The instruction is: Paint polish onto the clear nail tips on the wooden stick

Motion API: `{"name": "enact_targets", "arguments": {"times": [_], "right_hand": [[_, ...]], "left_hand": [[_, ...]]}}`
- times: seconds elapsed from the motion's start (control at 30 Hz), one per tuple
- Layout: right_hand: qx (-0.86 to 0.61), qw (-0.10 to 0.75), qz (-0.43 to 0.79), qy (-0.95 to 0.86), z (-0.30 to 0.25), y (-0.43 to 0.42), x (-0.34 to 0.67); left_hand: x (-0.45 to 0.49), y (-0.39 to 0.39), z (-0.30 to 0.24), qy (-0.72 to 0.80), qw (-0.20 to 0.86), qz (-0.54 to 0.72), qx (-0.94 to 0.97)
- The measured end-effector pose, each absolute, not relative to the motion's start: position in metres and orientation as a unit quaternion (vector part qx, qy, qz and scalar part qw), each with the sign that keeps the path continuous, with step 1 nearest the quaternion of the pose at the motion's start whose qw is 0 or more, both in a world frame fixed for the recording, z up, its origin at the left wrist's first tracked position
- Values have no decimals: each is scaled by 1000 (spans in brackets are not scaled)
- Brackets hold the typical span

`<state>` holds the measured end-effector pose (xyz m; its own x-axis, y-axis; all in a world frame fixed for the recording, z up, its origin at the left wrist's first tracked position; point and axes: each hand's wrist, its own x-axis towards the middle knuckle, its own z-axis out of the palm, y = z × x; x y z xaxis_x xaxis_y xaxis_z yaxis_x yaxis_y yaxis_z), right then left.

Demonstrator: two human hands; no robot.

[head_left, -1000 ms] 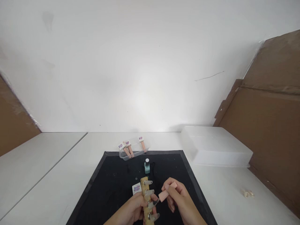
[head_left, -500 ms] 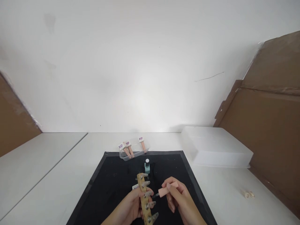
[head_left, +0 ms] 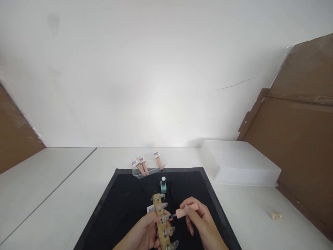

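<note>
My left hand is closed around a narrow wooden bar that carries several clear false nail tips along its right side. Pinched in my right hand is a nail polish brush with a pink cap handle. Its dark bristle end touches, or nearly touches, the middle nail tip. Behind the bar a small teal nail polish bottle stands on the black mat. A white printed label shows partly behind the bar; what it belongs to is hidden.
The black mat lies on a white table. At its far edge a clear tray holds pink-handled items with white labels. To the right stand an upturned white plastic bin and small beige rings. Cardboard borders the right side.
The wooden bar has shifted slightly right and down in my left hand. The brush end, which was apart from the nail tips, is now at the middle one.
</note>
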<state>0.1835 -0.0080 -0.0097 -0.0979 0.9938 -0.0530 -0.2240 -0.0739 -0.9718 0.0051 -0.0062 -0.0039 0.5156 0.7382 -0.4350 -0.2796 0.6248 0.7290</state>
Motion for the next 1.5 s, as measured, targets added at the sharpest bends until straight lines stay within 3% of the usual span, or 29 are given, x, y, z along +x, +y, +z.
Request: {"name": "enact_targets", "arguments": {"times": [1.5], "right_hand": [[-456,532,596,-392,-6,-6,181]], "left_hand": [[-12,2,11,370,795,368,308]]}}
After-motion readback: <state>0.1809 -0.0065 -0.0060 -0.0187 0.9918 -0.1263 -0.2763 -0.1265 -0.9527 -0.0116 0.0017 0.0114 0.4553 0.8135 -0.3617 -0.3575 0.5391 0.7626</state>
